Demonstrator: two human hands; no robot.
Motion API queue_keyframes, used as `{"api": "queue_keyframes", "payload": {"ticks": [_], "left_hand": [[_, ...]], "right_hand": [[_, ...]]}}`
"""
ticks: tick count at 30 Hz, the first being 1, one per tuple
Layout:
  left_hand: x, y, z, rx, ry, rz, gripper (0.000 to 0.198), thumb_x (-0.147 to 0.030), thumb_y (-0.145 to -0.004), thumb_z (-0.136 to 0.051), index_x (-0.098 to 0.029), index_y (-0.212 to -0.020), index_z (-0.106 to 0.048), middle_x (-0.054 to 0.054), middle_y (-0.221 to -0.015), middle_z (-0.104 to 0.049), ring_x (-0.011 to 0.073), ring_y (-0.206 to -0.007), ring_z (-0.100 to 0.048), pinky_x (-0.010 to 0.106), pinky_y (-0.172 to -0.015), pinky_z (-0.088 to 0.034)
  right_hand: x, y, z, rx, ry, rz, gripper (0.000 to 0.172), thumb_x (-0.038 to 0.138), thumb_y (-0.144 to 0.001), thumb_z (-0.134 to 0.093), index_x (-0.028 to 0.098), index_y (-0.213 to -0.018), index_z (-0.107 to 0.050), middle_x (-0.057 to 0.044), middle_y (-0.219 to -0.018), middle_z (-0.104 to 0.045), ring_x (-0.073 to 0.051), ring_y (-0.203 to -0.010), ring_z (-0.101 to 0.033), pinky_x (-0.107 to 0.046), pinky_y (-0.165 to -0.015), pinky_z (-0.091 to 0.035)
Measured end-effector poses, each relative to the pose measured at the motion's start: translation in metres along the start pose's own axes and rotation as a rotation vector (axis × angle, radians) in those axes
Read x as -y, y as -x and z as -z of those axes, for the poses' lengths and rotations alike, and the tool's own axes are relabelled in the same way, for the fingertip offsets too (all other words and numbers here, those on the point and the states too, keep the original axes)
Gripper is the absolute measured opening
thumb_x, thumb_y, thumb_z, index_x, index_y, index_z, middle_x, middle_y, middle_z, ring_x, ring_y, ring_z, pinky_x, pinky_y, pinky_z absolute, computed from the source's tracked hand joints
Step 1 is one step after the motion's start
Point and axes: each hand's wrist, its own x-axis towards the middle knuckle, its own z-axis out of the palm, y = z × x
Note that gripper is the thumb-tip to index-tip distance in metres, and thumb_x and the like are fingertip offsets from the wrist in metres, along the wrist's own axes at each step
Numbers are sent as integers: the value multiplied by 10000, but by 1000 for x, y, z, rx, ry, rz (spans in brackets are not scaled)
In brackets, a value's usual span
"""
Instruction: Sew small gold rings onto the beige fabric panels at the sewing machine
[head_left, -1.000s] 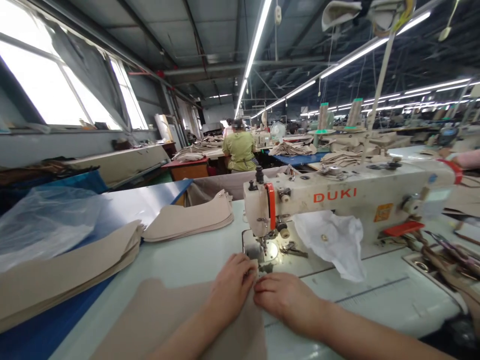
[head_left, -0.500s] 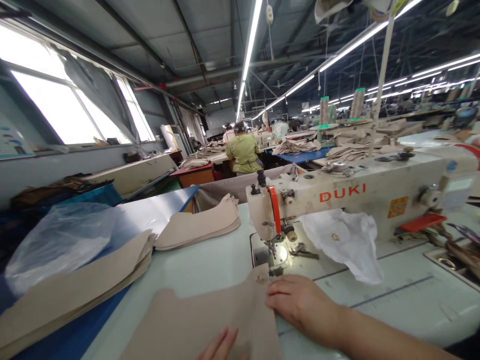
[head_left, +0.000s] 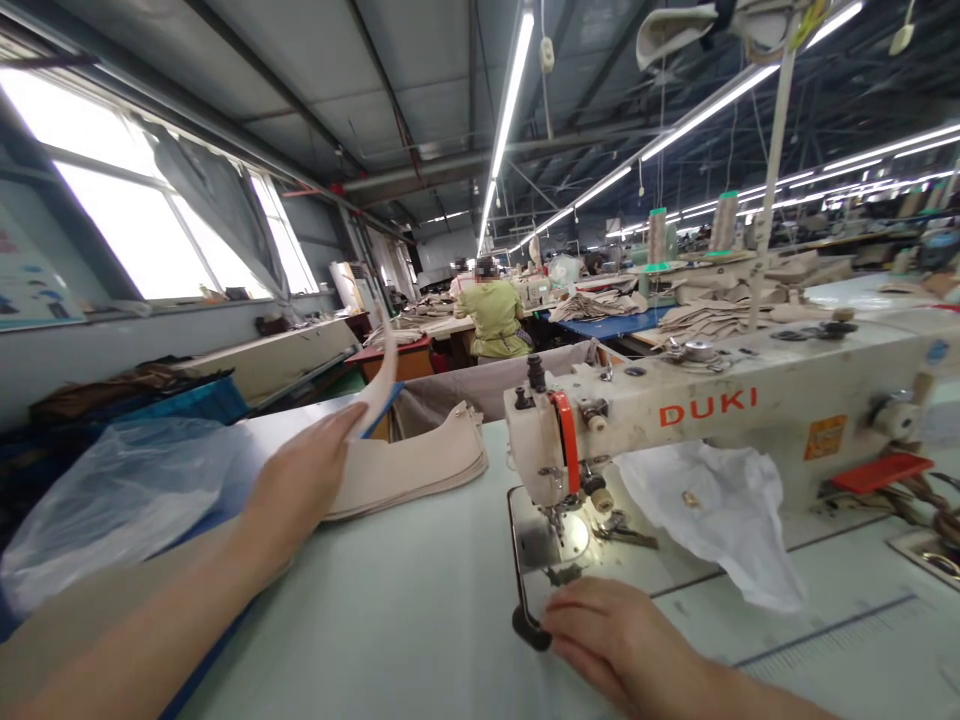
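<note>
My left hand (head_left: 300, 480) is raised over the left part of the table, closed on a thin beige fabric piece (head_left: 381, 385) that curves upward, seen edge-on. Just beyond it lies a stack of the same beige pieces (head_left: 420, 465). My right hand (head_left: 611, 640) lies flat on the pale table (head_left: 405, 620), fingers toward the needle plate (head_left: 551, 540) of the DUKI sewing machine (head_left: 712, 410). A small black object (head_left: 525, 627) sits at its fingertips; nothing is in the hand.
A white cloth (head_left: 720, 510) hangs under the machine arm. Clear plastic sheet (head_left: 112, 490) lies at the far left on blue. A person in a yellow-green top (head_left: 495, 315) works at a table ahead. Thread cones (head_left: 724, 220) stand behind the machine.
The beige piece that lay in front of the needle is gone from the table. My left hand has swung up and left with a beige piece; my right hand stayed by the needle plate.
</note>
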Motion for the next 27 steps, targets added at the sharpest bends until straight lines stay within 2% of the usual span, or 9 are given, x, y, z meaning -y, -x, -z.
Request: {"api": "queue_keyframes", "payload": {"ticks": [3, 6, 8, 10, 14, 20, 22, 24, 27], "left_hand": [[-18, -13, -53, 118, -7, 48, 412, -156, -882, -285, -121, -1227, -507, 66, -1288, -565, 224, -1177, -529, 342, -983, -408], [-24, 1, -112, 193, -29, 124, 417, -287, -871, -390, -64, -1184, -550, 200, -1237, -584, 308, -1129, -564, 449, -899, -467], [-23, 12, -139, 206, -55, 165, 540, -383, -850, -435, -12, -1235, -509, 265, -1303, -498, 364, -1214, -470, 513, -932, -421], [-22, 20, -150, 202, -81, 184, 620, -420, -840, -445, 18, -1278, -465, 283, -1347, -435, 376, -1270, -391, 517, -983, -366], [-26, 37, -145, 147, -139, 158, 596, -384, -877, -380, -2, -1333, -409, 243, -1416, -360, 332, -1336, -293, 480, -1059, -269], [-27, 84, -113, 48, -226, 8, 548, -343, -861, -435, -88, -1345, -421, 170, -1481, -277, 295, -1379, -190, 441, -1098, -196], [-10, 97, -97, -52, -251, 4, 543, -315, -853, -439, -94, -1348, -414, 166, -1491, -254, 310, -1385, -158, 482, -1098, -168], [14, 106, -79, -142, -243, 130, 539, -314, -859, -422, -54, -1332, -414, 204, -1462, -303, 345, -1372, -178, 527, -1075, -189], [51, 114, -57, -161, -180, 285, 456, -307, -885, -378, 7, -1180, -527, 240, -1233, -562, 365, -1208, -459, 487, -963, -375]], "right_hand": [[-7, 0, -6, 7, 54, 6, 194, 185, -901, -442, 185, -948, -630, -49, -873, -683, -161, -798, -633, -220, -746, -486], [-16, 1, -13, 25, 110, 41, 161, 187, -889, -457, 192, -904, -617, -28, -831, -686, -152, -742, -630, -207, -698, -483], [-19, 2, -16, 26, 127, 58, 149, 208, -890, -462, 196, -885, -610, -22, -831, -689, -149, -748, -630, -203, -705, -482], [-18, 1, -17, 28, 118, 48, 160, 217, -897, -450, 197, -889, -608, -23, -835, -688, -149, -765, -630, -203, -724, -480], [-12, 3, -12, 24, 63, 40, 215, 221, -930, -392, 195, -922, -605, -33, -844, -682, -148, -789, -630, -204, -746, -478], [-10, 8, -6, 69, 26, 22, 213, 180, -932, -399, 215, -990, -601, -37, -943, -672, -147, -865, -623, -206, -794, -474], [-8, 9, -5, 82, 18, 17, 215, 191, -934, -399, 214, -971, -609, -40, -930, -670, -150, -860, -624, -211, -792, -480], [-6, 8, -4, 82, 13, 18, 226, 213, -939, -393, 207, -946, -618, -47, -905, -670, -154, -845, -629, -217, -780, -490], [-5, 6, -4, 86, 7, 16, 236, 222, -940, -390, 203, -941, -625, -51, -903, -673, -153, -839, -634, -214, -767, -499]]}}
